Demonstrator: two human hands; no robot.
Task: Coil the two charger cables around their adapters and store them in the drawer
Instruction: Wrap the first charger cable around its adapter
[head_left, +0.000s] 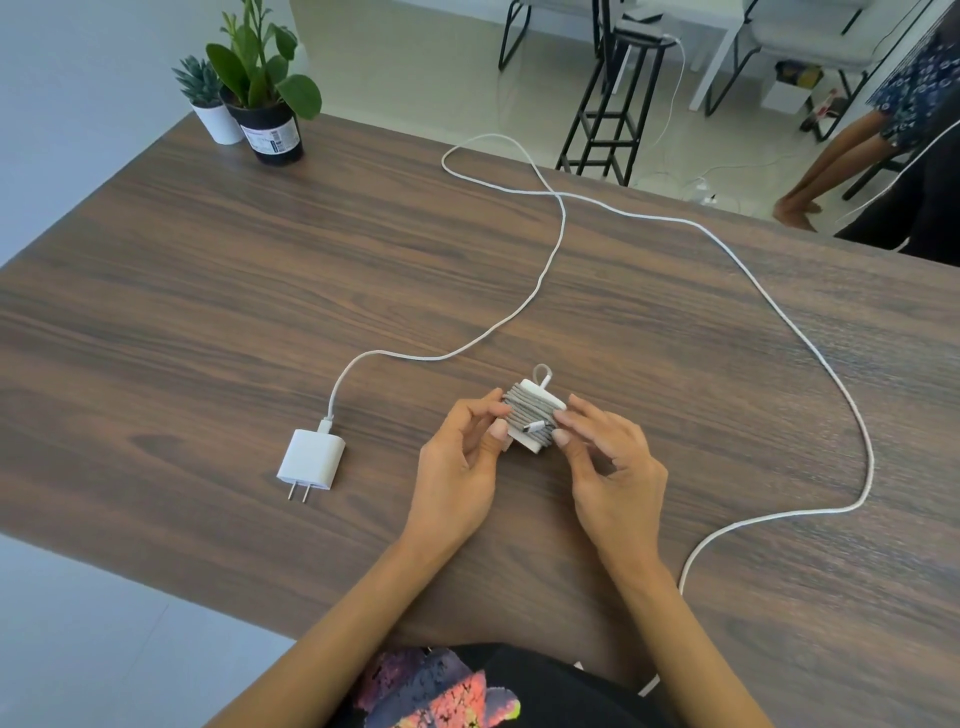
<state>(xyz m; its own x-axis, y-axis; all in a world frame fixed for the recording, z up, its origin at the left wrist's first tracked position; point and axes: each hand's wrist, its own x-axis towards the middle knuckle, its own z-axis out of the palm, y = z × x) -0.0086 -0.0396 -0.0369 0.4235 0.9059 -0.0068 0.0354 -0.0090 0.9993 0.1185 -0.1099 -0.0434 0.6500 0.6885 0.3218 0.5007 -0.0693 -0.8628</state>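
Both hands, left (462, 457) and right (605, 457), pinched the white square adapter wrapped in grey braided cable (532, 415) between curled fingertips above the dark wood-grain worktop (208, 291).

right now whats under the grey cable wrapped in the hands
A white adapter: its corners show above and below the grey cable coils, held by the left hand and right hand. The coils cover its middle; its prongs cannot be seen.

My fingertips (561, 435) cover the wrapped adapter's (535, 413) edges; the loose cable (852, 405) runs off the table's (208, 291) near edge.
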